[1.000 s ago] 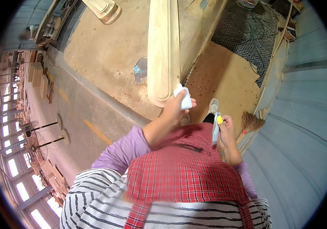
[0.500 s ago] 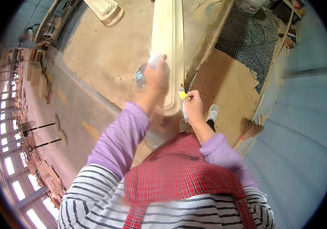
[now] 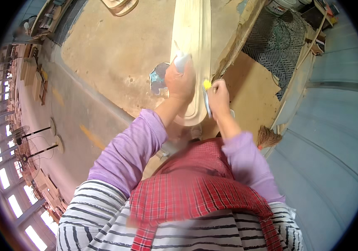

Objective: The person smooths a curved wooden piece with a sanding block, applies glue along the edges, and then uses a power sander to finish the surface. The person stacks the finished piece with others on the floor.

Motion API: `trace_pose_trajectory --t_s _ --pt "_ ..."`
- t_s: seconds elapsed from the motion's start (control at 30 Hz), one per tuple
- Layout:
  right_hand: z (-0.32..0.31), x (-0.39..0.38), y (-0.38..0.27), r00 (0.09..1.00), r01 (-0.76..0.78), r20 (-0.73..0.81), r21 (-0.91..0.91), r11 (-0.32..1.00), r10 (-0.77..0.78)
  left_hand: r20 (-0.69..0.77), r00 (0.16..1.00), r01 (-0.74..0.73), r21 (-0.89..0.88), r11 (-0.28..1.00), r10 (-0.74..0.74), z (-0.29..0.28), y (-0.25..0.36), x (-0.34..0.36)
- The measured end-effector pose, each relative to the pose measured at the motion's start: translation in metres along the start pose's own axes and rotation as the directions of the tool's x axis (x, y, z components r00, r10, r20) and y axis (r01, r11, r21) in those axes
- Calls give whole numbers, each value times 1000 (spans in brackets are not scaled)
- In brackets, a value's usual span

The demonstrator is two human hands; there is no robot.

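Note:
A long pale wooden board [image 3: 186, 25] with a rounded near end and a grooved border lies lengthwise in front of me. Over its near part, my left hand [image 3: 180, 85] is wrapped round a white squeeze bottle [image 3: 182, 61], whose thin nozzle points up and away. Beside the board's right edge, my right hand [image 3: 220, 99] pinches a slim tool with a yellow end [image 3: 207, 85] and a pale grey length below it. Blur hides its exact kind, and I cannot tell whether it touches the wood.
Under the board is a worn brown work surface [image 3: 116, 54] with a ragged hole beside my left hand. Another rounded wooden piece [image 3: 122, 7] lies at the far left. A white bucket [image 3: 280, 6], a broom [image 3: 268, 137] and a blue wall [image 3: 329, 142] are on the right.
Both hands have shifted slightly right, still holding the bottle and the slim tool. The bottle's nozzle shows more plainly now. The whole view has also shifted a little.

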State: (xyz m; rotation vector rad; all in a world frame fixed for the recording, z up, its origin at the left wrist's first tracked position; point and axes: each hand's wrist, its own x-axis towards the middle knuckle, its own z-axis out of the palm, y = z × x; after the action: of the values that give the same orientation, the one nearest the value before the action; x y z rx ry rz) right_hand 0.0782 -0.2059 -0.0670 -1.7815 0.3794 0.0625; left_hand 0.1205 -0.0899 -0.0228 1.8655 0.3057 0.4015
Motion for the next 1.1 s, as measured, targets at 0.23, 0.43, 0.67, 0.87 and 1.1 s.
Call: trace_pose_trajectory --t_s 0.23,0.43,0.67,0.87,1.1 --pt "-2 -65 34 962 -264 97 102 959 254 72 995 68 24 997 -70 -5 -3 2" --pt "13 33 -11 992 -102 -81 -18 995 100 88 989 120 -13 993 -119 -3 5 2" --pt "-22 -122 24 769 -611 388 213 763 508 -9 999 49 -25 998 -50 0 -7 4" --pt "-64 -71 4 972 -210 142 161 964 188 46 997 52 52 997 -55 -8 0 2" --pt "-48 -54 -14 899 429 348 -574 698 -266 23 998 52 42 998 -53 -8 10 3"
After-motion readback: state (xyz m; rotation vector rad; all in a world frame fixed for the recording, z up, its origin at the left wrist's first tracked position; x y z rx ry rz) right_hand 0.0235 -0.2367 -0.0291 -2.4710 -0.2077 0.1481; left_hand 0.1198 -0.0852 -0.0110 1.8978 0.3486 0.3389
